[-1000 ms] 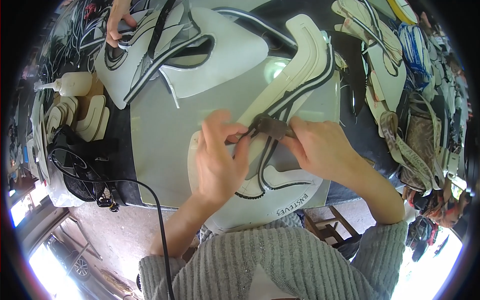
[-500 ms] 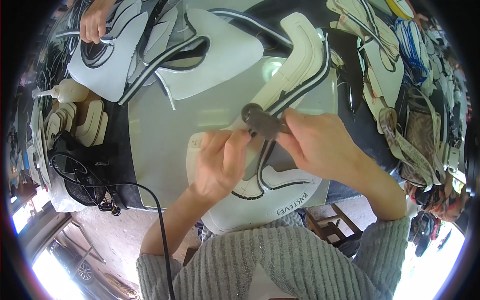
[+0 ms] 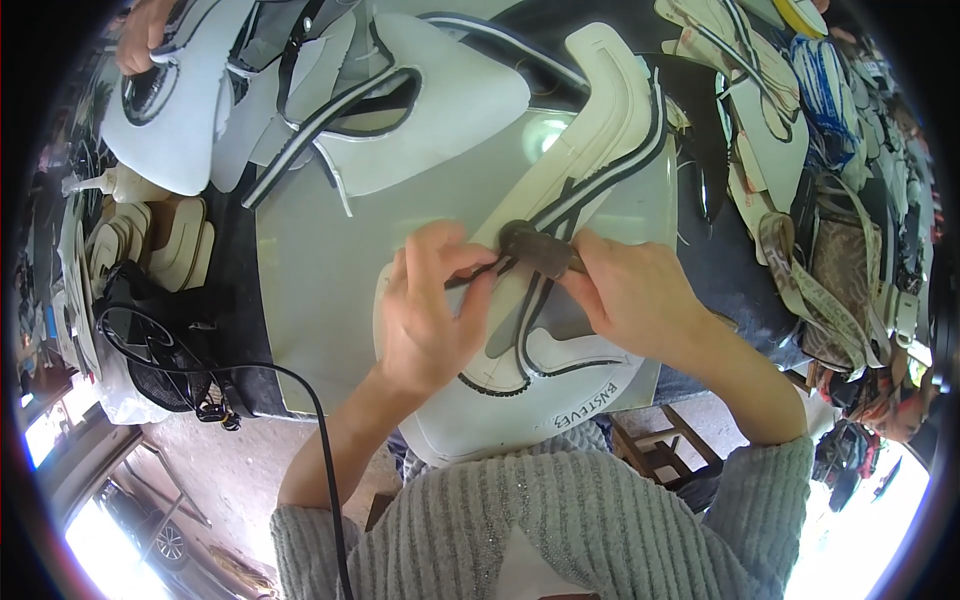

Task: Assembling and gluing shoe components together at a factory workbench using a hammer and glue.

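Note:
My right hand is closed round the handle of a small hammer. The dark hammer head rests over or just above a long cream pattern piece edged with a black-and-white strip. Beside the head, my left hand pinches a thin dark edging strip between thumb and fingertip, its other fingers loosely bent. Below both hands lies a curved white panel with handwriting and dark toothed edging, its near part overhanging the table edge towards me. The hammer hides the exact contact spot.
A grey work board lies on the dark table. White panels with edging lie at the back. Another person's hand holds a white piece far left. A squeeze bottle, a black cable and a patterned bag flank the board.
The hammer and my right hand have shifted slightly right and nearer me. My left fingers have lifted and spread somewhat, showing the strip. The other person's hand and white piece have moved left and away.

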`<action>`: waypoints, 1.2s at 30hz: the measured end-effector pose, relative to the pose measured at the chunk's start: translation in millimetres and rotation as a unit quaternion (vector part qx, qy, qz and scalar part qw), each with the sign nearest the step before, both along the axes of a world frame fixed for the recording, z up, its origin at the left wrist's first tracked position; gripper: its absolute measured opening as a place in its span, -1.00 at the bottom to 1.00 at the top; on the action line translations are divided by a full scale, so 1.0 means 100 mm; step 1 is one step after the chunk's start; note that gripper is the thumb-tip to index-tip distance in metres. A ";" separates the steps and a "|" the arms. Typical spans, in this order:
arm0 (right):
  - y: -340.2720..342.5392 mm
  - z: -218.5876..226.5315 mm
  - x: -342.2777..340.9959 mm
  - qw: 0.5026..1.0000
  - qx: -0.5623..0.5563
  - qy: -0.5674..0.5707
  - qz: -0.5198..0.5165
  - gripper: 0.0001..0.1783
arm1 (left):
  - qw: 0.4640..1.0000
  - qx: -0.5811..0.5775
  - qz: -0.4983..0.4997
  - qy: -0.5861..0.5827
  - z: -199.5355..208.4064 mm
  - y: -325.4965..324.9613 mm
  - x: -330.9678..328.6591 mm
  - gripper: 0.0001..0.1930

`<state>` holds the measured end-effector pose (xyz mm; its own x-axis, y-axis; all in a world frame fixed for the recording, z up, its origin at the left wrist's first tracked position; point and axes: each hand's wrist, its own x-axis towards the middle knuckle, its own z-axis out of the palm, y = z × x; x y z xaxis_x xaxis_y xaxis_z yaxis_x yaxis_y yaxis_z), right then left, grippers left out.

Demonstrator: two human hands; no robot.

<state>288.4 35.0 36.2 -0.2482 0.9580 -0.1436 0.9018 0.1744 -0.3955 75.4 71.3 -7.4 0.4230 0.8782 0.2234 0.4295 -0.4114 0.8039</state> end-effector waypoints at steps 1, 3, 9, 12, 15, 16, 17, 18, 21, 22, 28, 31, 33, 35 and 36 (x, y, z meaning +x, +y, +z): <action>0.00 0.00 -0.01 1.000 -0.001 0.001 0.001 -0.62 | 1.000 -0.002 -0.004 -0.007 0.00 0.00 0.00 -0.56; 0.00 0.03 -0.02 1.000 -0.021 0.008 -0.011 -0.61 | 1.000 -0.005 -0.009 -0.014 -0.02 0.01 0.00 -0.57; 0.05 0.06 0.00 1.000 -0.018 0.015 0.002 -0.61 | 0.978 0.201 -0.047 0.034 -0.07 -0.01 0.02 -0.70; 0.11 0.24 -0.04 0.999 -0.001 0.041 0.003 -0.62 | 0.966 0.243 -0.067 0.067 -0.05 -0.03 0.02 -0.69; 0.09 0.16 -0.04 0.998 -0.045 -0.011 0.052 -0.62 | 0.958 0.266 -0.064 0.083 -0.03 -0.04 0.02 -0.65; 0.10 0.17 -0.05 0.998 -0.044 -0.011 0.053 -0.62 | 0.975 0.213 -0.042 0.048 -0.06 -0.05 0.01 -0.65; 0.11 0.19 -0.06 0.997 -0.063 -0.016 0.046 -0.64 | 0.987 0.160 -0.019 0.013 -0.07 -0.06 0.00 -0.65; 0.11 0.20 -0.07 0.996 -0.083 -0.021 0.037 -0.65 | 0.987 0.159 -0.019 0.012 -0.05 -0.05 -0.02 -0.65; 0.10 0.15 -0.04 0.998 -0.031 -0.018 0.047 -0.62 | 0.999 -0.001 0.019 -0.043 -0.01 -0.02 -0.10 -0.70; 0.10 0.15 -0.04 0.998 -0.031 -0.019 0.049 -0.62 | 0.994 0.110 -0.024 -0.008 -0.05 -0.01 -0.12 -0.70; 0.14 0.15 -0.03 0.998 -0.029 -0.012 0.047 -0.61 | 0.972 0.216 -0.078 0.051 -0.07 -0.02 -0.14 -0.71; 0.14 0.17 -0.05 0.998 -0.030 -0.018 0.047 -0.61 | 0.993 0.111 -0.032 -0.016 -0.05 -0.03 -0.09 -0.71; 0.14 0.22 -0.06 0.995 -0.096 -0.032 0.020 -0.65 | 0.998 0.021 0.002 -0.063 -0.05 -0.02 -0.09 -0.71; 0.14 0.21 -0.06 0.994 -0.099 -0.034 0.016 -0.65 | 0.979 0.184 -0.088 0.003 -0.09 0.03 -0.14 -0.70; 0.14 0.21 -0.06 0.994 -0.102 -0.037 0.011 -0.66 | 0.979 0.184 -0.088 0.002 -0.08 0.02 -0.13 -0.70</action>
